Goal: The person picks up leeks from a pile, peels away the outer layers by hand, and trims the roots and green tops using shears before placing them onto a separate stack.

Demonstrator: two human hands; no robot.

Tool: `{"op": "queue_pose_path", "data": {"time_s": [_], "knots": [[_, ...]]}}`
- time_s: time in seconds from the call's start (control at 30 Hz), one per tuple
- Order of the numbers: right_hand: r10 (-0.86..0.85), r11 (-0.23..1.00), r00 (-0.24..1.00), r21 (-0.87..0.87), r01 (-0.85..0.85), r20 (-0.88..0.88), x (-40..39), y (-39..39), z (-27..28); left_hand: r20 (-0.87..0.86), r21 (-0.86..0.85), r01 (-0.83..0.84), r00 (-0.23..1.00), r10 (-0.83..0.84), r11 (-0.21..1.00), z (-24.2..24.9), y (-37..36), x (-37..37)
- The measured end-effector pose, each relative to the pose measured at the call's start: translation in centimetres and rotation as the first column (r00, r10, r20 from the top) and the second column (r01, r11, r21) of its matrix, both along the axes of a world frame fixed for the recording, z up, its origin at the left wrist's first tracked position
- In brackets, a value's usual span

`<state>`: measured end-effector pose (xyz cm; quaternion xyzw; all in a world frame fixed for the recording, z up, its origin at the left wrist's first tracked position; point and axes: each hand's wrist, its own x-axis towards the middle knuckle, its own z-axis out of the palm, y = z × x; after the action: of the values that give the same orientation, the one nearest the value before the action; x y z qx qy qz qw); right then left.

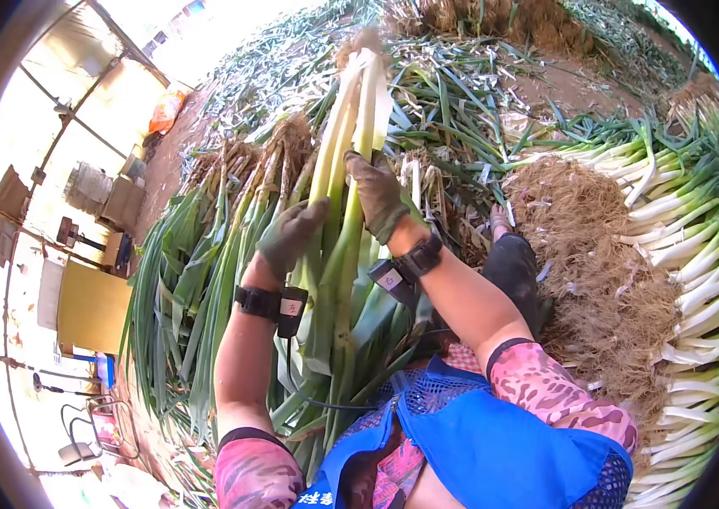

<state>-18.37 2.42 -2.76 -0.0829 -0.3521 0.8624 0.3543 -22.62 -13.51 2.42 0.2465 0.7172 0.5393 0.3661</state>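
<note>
A few thick green onions (351,127) are held up in front of me, roots at the top and leaves hanging toward my body. Their pale outer skin hangs partly loose near the root end. My left hand (293,235), in a dark glove, is closed round the stalks from the left, lower down. My gloved right hand (376,193) grips them from the right, a little higher, with the thumb lying along a stalk. Behind and below my hands lies a heap of untrimmed green onions (198,254) with brown roots and long leaves.
At my right a long row of cleaned green onions (673,254) lies with white stems, beside matted brown roots (593,271). Stripped leaves (249,85) litter the ground ahead. Along the left stand a yellow board (92,310), a metal-framed chair (92,428) and an orange bag (167,110).
</note>
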Motion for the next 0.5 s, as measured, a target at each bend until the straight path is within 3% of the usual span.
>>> {"op": "queue_pose_path", "data": {"time_s": [0.07,0.1,0.13,0.17,0.2,0.27,0.3,0.33,0.37,0.4,0.43,0.47,0.5], "knots": [[-0.053,0.954,0.977,0.301,-0.012,0.209,1.5,-1.3,1.6,-0.224,0.242,0.155,0.970,-0.100,0.958,-2.4,-1.2,-1.8],[-0.141,0.874,0.947,0.486,-0.017,0.288,3.8,-2.8,3.8,-0.192,0.240,0.207,0.968,-0.163,0.948,-1.7,-1.3,-1.4],[-0.083,0.857,0.980,0.515,-0.023,0.182,3.3,-3.9,2.7,-0.160,0.238,0.259,0.961,-0.225,0.936,-1.0,-1.4,-1.0],[-0.158,0.786,0.979,0.617,0.048,0.126,4.5,-4.6,3.5,-0.151,0.248,0.250,0.964,-0.218,0.936,1.3,-1.3,1.1],[-0.128,0.661,0.983,0.750,-0.016,0.134,5.4,-4.5,3.0,-0.145,0.256,0.245,0.966,-0.214,0.935,3.1,-1.4,2.6],[0.054,0.551,0.997,0.831,-0.078,0.058,6.5,-3.8,2.3,-0.153,0.248,0.249,0.964,-0.216,0.936,4.6,-2.7,4.1],[0.207,0.588,0.977,0.804,-0.090,-0.042,7.0,-3.5,2.3,-0.153,0.242,0.249,0.964,-0.216,0.938,4.8,-3.5,4.6],[0.277,0.500,0.930,0.791,-0.353,0.240,11.4,-3.1,6.6,-0.187,0.211,0.228,0.964,-0.190,0.951,5.0,-4.1,4.9],[0.229,0.435,0.961,0.866,-0.245,0.157,12.0,-2.1,7.0,-0.207,0.198,0.200,0.965,-0.159,0.959,5.2,-4.8,5.3],[-0.003,0.486,0.990,0.866,-0.120,0.140,13.1,-2.0,8.4,-0.225,0.187,0.171,0.966,-0.127,0.967,5.3,-5.5,5.7],[-0.335,0.109,0.941,0.989,0.095,-0.053,14.3,-0.9,10.5,-0.238,0.174,0.139,0.966,-0.096,0.975,5.3,-6.0,6.3],[-0.626,-0.165,0.765,0.985,0.056,-0.149,14.0,0.2,11.0,-0.232,0.192,0.137,0.969,-0.090,0.972,5.5,-6.4,7.0],[-0.644,-0.082,0.763,0.997,0.007,-0.059,13.4,1.5,11.5,-0.231,0.192,0.138,0.969,-0.092,0.972,5.5,-6.5,7.5]]}}
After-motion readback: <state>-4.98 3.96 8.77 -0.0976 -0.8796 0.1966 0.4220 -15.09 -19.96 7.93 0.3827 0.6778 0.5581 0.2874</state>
